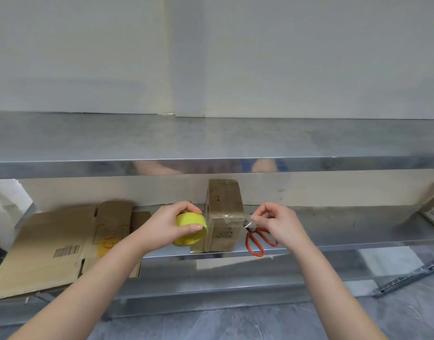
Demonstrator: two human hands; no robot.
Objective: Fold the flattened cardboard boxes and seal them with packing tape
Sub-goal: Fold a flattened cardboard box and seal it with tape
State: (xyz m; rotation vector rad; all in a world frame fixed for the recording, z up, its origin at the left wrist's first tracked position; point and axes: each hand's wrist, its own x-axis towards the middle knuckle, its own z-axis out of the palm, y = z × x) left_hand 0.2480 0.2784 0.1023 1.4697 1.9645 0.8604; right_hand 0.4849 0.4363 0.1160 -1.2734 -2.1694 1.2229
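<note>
We're mid-seal: left hand [167, 225] grips the yellow tape roll [190, 228], right hand [272, 223] pinches the clear tape end [246, 223], strip stretched across the folded box [223, 217] standing on the lower shelf [346, 231]. Next, prob. press it down w/o wrinkles, then cut w/ the red scissors [257, 239] just beside the box.

— Between left hand [167, 225] and right hand [276, 223], the box [224, 204]: matt brown cardboard, banded by clear, glossy tape [227, 217].
— In the left, the roll [186, 219]: smooth yellow plastic. Beneath both, the shelf [346, 224]: satin metal, faintly reflective.
</note>
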